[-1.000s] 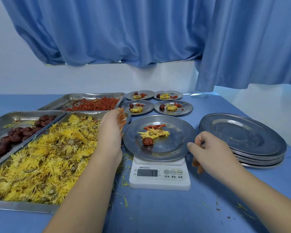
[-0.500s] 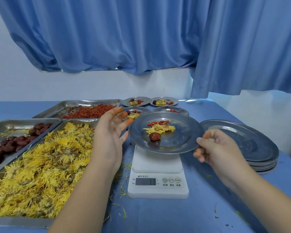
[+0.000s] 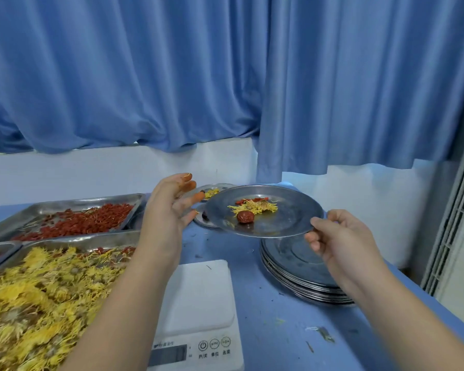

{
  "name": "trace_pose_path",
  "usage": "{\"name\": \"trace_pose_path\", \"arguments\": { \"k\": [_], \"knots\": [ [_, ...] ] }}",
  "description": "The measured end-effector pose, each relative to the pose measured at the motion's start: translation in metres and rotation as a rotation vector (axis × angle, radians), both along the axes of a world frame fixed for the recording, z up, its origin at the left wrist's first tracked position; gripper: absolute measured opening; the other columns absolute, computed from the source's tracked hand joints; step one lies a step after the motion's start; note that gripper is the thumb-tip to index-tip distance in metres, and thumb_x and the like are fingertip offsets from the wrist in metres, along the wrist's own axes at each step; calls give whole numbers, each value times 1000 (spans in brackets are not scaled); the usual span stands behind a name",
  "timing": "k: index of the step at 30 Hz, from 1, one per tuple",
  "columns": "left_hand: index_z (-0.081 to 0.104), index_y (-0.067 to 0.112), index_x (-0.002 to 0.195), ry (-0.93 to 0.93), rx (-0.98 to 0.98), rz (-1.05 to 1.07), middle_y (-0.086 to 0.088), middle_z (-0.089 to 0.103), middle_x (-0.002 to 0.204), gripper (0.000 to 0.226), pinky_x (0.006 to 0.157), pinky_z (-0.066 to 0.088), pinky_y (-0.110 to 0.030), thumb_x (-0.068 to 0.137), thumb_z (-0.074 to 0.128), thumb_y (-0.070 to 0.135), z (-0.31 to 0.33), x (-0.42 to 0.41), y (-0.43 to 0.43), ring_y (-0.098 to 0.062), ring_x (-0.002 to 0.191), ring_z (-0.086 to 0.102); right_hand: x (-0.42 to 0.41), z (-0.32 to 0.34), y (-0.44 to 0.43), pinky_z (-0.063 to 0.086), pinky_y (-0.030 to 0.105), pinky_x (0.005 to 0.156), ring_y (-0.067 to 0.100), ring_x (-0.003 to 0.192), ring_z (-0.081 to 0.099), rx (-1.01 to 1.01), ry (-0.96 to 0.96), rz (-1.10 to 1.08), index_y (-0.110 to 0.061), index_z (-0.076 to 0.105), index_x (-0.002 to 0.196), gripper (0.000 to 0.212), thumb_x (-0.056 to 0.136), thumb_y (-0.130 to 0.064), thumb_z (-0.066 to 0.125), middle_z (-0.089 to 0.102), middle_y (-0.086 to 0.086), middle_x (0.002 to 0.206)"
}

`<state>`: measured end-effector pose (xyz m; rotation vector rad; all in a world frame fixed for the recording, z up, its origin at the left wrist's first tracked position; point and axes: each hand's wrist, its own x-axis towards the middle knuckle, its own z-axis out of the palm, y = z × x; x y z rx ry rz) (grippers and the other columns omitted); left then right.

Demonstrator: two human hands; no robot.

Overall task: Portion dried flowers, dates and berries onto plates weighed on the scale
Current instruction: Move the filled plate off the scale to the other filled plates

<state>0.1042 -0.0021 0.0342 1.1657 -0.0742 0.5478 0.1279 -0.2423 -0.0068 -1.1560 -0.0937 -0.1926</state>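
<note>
Plate stack (image 3: 300,266) lies under the filled plate (image 3: 284,218) right hand (image 3: 340,239) pinches; left hand (image 3: 166,210) splayed.

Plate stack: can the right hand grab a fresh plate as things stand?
Probably not yet: the right hand hangs right over the plate stack, but its fingers pinch the filled plate, which must go down first.
</note>
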Motion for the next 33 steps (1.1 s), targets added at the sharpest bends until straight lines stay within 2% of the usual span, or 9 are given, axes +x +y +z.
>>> {"name": "trace_pose_path", "arguments": {
  "k": [2,5,10,13,16,20,23,28,33],
  "knots": [
    [63,19,98,-19,-9,-35,0,64,100,17,78,46,-33,97,46,23,3,10,-11,-19,88,66,7,3,-8,41,18,37,14,40,52,8,6,-16,-13,38,75,28,91,5,51,54,8,45],
    [63,16,99,-39,-58,-142,-3,63,101,21,85,46,-40,97,43,22,6,22,-21,-25,93,66,24,11,-20,43,18,37,13,41,55,24,11,-10,-13,38,72,30,92,7,49,53,6,44],
    [65,16,99,16,-327,-432,-10,67,106,29,83,47,-42,90,47,36,-1,31,-18,-34,106,67,69,24,-35,44,18,39,14,44,55,-72,58,-26,-12,40,70,30,92,8,50,54,6,50],
    [66,15,101,46,-433,-504,-12,69,107,34,86,48,-45,85,51,40,-6,33,-14,-36,109,66,104,22,-38,43,17,38,11,43,54,-131,131,-63,-10,41,69,30,92,8,49,52,5,52],
    [67,14,105,55,-508,-522,-14,69,114,38,92,47,-48,86,51,43,-9,37,-9,-38,112,64,137,12,-37,41,16,37,12,46,51,-187,216,-109,-12,43,72,29,93,8,48,52,11,64],
    [67,13,109,65,-539,-525,-16,68,121,44,93,46,-50,80,56,45,-14,42,-6,-39,112,64,176,-3,-29,45,15,37,18,60,58,-201,282,-188,-11,45,83,23,93,10,46,50,14,80],
    [65,14,114,71,-536,-533,-15,68,121,49,90,47,-49,80,55,47,-18,44,-4,-38,110,65,201,-8,-21,47,14,38,22,64,60,-183,312,-217,-8,45,99,22,93,13,40,47,11,83],
    [67,14,115,65,-548,-512,-14,68,121,53,90,46,-50,76,57,48,-21,45,-1,-38,110,66,235,-13,-8,46,16,34,22,60,59,-180,404,-232,-6,44,108,27,93,15,36,47,10,87],
    [77,16,103,69,-583,-469,-12,69,119,50,85,45,-48,75,54,49,-22,47,4,-36,107,67,266,-15,6,46,15,34,21,58,60,-211,483,-245,-8,43,108,23,93,10,37,47,8,84]
  ]
}}
